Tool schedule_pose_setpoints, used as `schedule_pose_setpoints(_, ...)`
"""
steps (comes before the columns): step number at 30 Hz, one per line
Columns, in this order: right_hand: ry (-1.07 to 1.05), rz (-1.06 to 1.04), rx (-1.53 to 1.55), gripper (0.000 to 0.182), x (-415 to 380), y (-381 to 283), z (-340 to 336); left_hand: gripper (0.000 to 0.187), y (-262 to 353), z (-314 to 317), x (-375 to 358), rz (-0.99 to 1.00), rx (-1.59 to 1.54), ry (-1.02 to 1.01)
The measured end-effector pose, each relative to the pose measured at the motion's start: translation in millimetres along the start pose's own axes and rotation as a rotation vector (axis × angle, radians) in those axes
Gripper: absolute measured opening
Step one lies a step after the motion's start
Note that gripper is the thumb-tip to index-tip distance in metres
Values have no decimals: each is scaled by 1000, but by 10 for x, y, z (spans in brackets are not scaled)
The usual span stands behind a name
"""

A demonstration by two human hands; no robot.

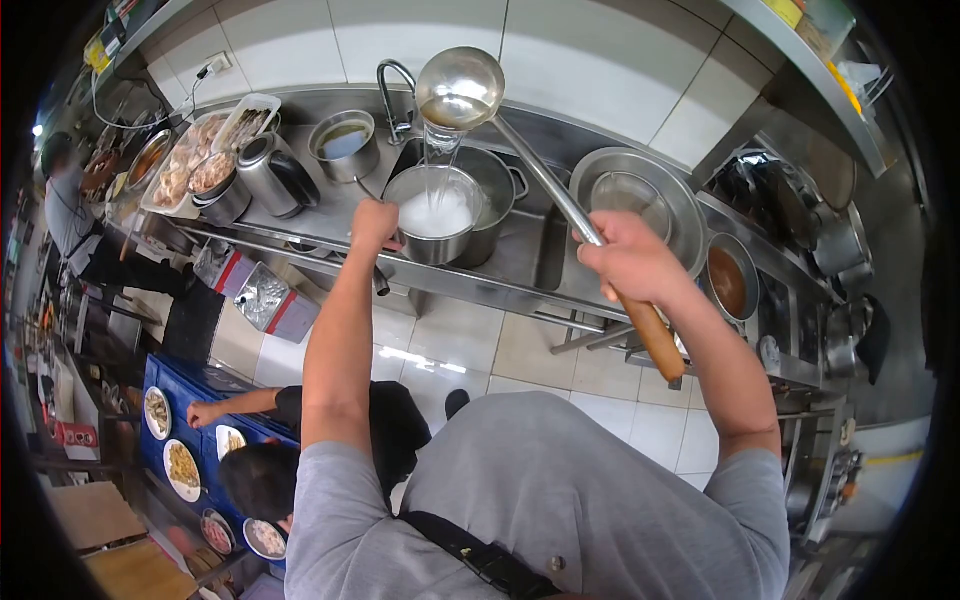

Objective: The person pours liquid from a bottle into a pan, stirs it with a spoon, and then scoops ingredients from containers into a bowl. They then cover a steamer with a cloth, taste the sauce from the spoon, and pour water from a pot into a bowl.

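My right hand [632, 258] is wrapped round the long handle of a big metal ladle [462, 72], which has a wooden grip at its lower end. The ladle's bowl is tilted, and clear liquid streams from it into a steel pot [432, 240]. White, foamy or cloudy liquid shows inside that pot. My left hand [375, 224] is closed at the pot's left side, gripping it there; the exact grip is partly hidden by the fingers. Behind and to the right, partly covered, stands a larger steel pot [493, 190] in the sink.
A curved faucet [397, 85] rises behind the pots. Leftward are a pot of liquid [345, 140], a steel kettle [272, 178] and a tub of raw meat [180, 170]. A wide basin [683, 205] sits right. Below left, another person reaches over plates on a blue surface [165, 375].
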State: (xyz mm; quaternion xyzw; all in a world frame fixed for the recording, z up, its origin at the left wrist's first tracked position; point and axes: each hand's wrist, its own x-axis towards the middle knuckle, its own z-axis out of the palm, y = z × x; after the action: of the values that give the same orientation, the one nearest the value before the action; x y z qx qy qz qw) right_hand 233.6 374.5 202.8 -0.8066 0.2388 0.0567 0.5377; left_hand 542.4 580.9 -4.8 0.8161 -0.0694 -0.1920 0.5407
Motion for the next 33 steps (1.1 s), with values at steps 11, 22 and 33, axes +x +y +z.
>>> schedule_pose_setpoints(11,279,-150,-455,16,-227,573,385,30,-19,77,-85,-31,-89,1)
schedule_pose_setpoints(22,166,-140,-153,24,-682,1500,727,23,-821,-196,298,881,746,104)
schedule_pose_setpoints(33,-172,79,711,26,-2255,1968,423,15,-432,-100,-1649,137,159,-68)
